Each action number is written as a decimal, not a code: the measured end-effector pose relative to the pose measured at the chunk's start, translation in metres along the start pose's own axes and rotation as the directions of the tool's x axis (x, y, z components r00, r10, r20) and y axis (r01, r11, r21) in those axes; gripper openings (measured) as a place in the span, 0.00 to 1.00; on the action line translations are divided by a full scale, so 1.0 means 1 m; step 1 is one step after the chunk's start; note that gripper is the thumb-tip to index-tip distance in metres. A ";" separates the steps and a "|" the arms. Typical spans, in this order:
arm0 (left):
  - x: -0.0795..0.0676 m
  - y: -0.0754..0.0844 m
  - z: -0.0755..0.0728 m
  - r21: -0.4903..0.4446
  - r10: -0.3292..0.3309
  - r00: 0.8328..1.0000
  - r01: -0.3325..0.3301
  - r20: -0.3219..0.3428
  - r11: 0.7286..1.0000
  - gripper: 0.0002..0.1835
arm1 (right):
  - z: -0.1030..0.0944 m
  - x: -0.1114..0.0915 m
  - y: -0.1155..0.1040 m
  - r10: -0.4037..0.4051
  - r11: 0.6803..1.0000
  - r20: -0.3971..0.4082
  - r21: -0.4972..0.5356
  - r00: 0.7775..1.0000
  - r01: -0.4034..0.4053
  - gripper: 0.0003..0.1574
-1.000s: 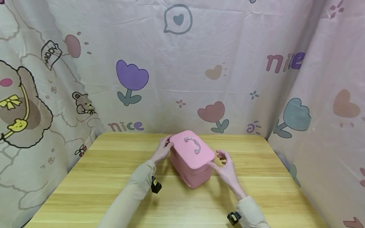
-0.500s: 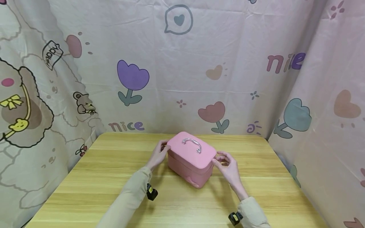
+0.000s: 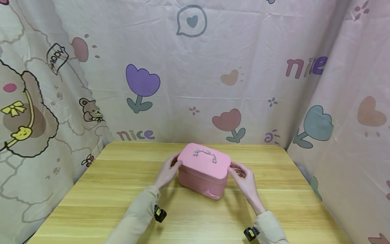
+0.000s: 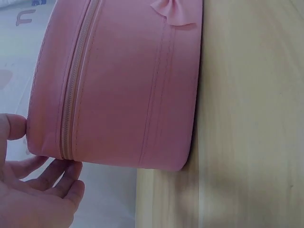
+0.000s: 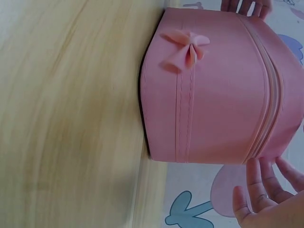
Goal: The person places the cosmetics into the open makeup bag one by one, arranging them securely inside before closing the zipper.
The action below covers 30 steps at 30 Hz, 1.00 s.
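Note:
A pink cosmetic case stands upright on the wooden table, its lid down and a silver handle on top. A zipper runs below the lid, and a pink bow sits low on the front. At the case's left end my left hand holds the lid corner, thumb on the top edge and fingers against the side by the zipper. My right hand holds the right end likewise, thumb at the lid edge, fingertips touching the side. The case's back is hidden.
The wooden table reaches back to a printed curtain, which also hangs along the left and right sides. A small black camera is strapped on each wrist.
Between both hands the case has turned so its bow front faces me more. My left hand has come nearer and slightly left; the right thumb has shifted along the lid edge.

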State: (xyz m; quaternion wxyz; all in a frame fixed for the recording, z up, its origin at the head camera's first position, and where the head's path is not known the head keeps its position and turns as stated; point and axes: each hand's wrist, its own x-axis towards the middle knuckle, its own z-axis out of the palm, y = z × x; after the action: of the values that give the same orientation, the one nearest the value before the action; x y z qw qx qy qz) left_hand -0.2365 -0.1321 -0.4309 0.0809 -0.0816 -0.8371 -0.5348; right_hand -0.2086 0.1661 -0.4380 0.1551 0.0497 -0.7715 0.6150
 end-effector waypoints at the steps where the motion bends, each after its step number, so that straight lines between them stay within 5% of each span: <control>1: -0.001 0.000 0.000 0.001 0.002 1.000 -0.002 0.002 1.000 0.27 | 0.000 0.000 0.000 0.010 1.000 0.010 0.004 1.000 -0.010 0.23; 9: -0.014 0.000 0.002 -0.005 0.086 0.995 -0.086 -0.051 0.996 0.28 | -0.002 0.000 -0.002 0.030 1.000 0.111 -0.003 0.993 -0.030 0.34; 18: -0.026 0.006 0.005 -0.031 -0.015 0.999 0.014 -0.038 0.999 0.31 | -0.004 0.002 0.000 0.043 0.999 0.156 -0.015 0.987 -0.041 0.39; 30: -0.036 0.011 0.011 -0.033 -0.010 0.994 0.006 -0.104 0.999 0.30 | -0.006 0.008 0.005 0.035 0.999 0.180 0.017 0.983 -0.038 0.39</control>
State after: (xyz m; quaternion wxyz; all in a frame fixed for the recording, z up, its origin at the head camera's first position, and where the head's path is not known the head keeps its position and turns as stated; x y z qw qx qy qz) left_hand -0.1997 -0.1190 -0.4339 0.1211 -0.0513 -0.8233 -0.5522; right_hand -0.2161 0.1742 -0.4387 0.0729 0.0926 -0.7768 0.6186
